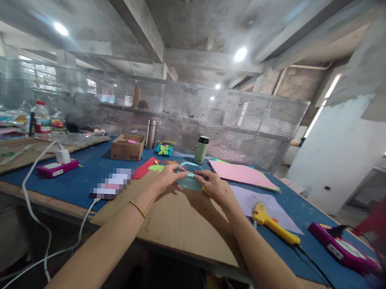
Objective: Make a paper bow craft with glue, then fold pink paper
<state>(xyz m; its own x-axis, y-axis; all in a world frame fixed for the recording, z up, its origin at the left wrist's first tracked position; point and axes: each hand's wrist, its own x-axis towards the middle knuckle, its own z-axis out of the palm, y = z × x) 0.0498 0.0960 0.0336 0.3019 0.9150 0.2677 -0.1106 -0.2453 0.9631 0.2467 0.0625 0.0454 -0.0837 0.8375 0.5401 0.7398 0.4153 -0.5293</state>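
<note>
Person's left hand narrowed to pinch, gripping left side of light-blue piece; right hand likewise pinching its right side, thumbs near each other. Light-blue piece between hands, over far part of cardboard sheet. Yellow glue gun at right; pink sheet farther off.

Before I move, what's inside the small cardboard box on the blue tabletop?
In the open cardboard box, something pink shows; I can't tell what it is. The box itself hides its bottom from this angle, so anything lying there can't be seen.
</note>
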